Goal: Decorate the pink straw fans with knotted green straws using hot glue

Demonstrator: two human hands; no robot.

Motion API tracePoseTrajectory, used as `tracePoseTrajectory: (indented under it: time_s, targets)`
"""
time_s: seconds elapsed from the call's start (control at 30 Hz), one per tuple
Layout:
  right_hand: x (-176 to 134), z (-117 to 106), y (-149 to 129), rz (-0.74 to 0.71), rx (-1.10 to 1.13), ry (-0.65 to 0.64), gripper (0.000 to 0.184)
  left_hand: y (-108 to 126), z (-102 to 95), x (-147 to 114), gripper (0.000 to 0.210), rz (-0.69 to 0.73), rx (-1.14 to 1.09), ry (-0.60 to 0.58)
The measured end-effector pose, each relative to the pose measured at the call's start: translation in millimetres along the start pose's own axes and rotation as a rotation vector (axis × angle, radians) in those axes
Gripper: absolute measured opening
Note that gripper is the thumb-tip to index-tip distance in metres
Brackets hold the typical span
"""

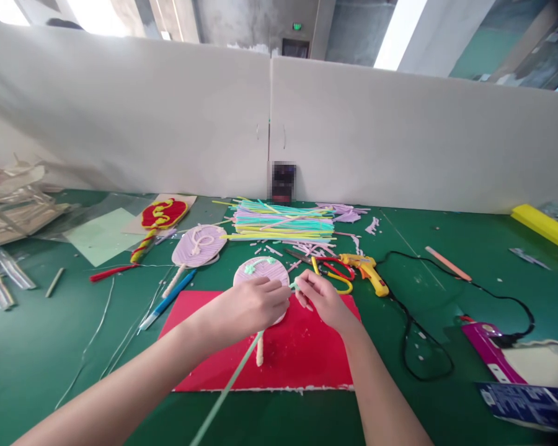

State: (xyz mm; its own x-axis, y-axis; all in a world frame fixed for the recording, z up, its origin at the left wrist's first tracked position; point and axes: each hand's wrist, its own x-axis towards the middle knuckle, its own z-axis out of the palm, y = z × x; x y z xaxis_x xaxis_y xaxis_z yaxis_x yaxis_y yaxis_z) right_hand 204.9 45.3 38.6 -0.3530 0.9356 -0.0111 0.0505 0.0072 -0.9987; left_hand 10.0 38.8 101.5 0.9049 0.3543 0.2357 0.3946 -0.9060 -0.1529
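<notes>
My left hand [263, 302] is closed, and a long mint-green pipe cleaner [230, 384] trails from under it toward the lower left. Close by on the right, my right hand [320, 296] pinches a small mint-green end between thumb and fingers. Partly hidden beneath my hands, a round lilac fan [242, 271] with a cream wrapped handle [260, 352] lies on a red board [316, 365]. Mint-green shapes [259, 265] sit on the fan's upper face. A second lilac fan [193, 244], with a cream curl on it, lies to the left.
Behind the board is a bundle of coloured pipe cleaners [283, 222]. Red-and-yellow scissors [341, 271] and a yellow glue gun [367, 271] with a looping black cord [404, 337] lie right. At left are a red fan [164, 213] and a blue pen [170, 299]. A white partition [167, 124] stands behind.
</notes>
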Motion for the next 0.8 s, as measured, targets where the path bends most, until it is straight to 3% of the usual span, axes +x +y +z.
tracePoseTrajectory:
  time_s: [0.27, 0.37, 0.5, 0.67, 0.8]
  targets:
    - [0.3, 0.7, 4.6, -0.016, 0.011, 0.012, 0.028, 17.0, -0.4, 0.2, 0.021, 0.102, 0.030, 0.025]
    - [0.2, 2.9, 2.9, -0.016, 0.006, 0.006, 0.028, 20.6, 3.7, 4.9, 0.021, 0.067, -0.012, 0.046]
    - [1.6, 4.5, 4.4, 0.002, 0.000, 0.018, 0.029, 22.3, 17.8, 15.7, 0.020, -0.178, -0.362, 0.135]
    - [4.3, 3.2, 14.5, -0.063, 0.057, 0.004, 0.029, 20.9, 44.9, 28.1, 0.005, -0.698, -0.897, 0.414]
    - [5.0, 5.1, 18.2, -0.018, 0.021, 0.005, 0.030, 17.6, 61.5, 33.5, 0.019, -0.936, -1.337, 0.603]
